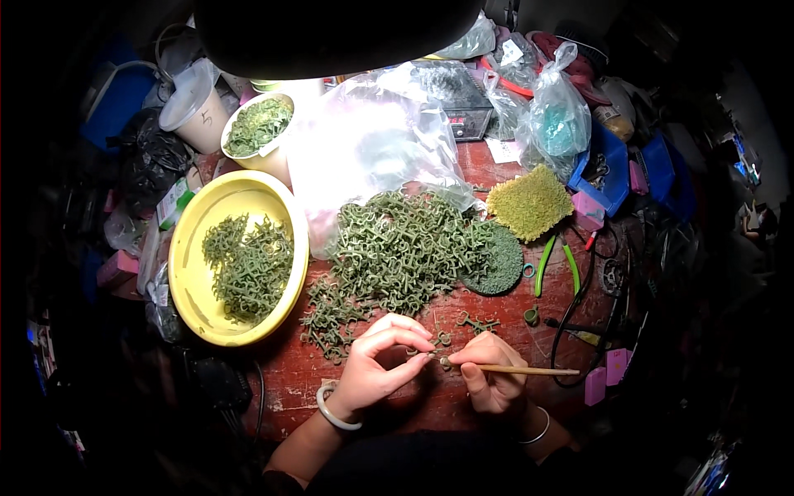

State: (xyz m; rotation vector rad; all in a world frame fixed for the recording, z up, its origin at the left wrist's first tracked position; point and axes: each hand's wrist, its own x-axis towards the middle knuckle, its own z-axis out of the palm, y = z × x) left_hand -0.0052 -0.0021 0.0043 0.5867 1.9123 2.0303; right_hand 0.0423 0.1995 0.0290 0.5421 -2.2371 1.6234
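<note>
My left hand (384,362) pinches a small piece at its thumb and fingertips, too tiny to make out fully. Close to its right, my right hand (493,387) grips a thin wooden stick (546,371), whose tip end points toward the left fingertips. A few loose green curled pieces (478,322) lie on the red table just beyond the hands. Behind them spreads a large heap of green curled, hook-like pieces (397,252), with a smaller clump (327,322) at its near left. More such pieces (252,269) fill part of a yellow basin (179,289) at left.
A dark green granular disc (506,263) and a yellow-green bumpy pad (531,203) lie right of the heap. Green-handled pliers (543,269), black cables and pink blocks (595,385) sit at right. Behind are a clear plastic bag (364,132), scale (467,124), tubs and blue bins (609,178).
</note>
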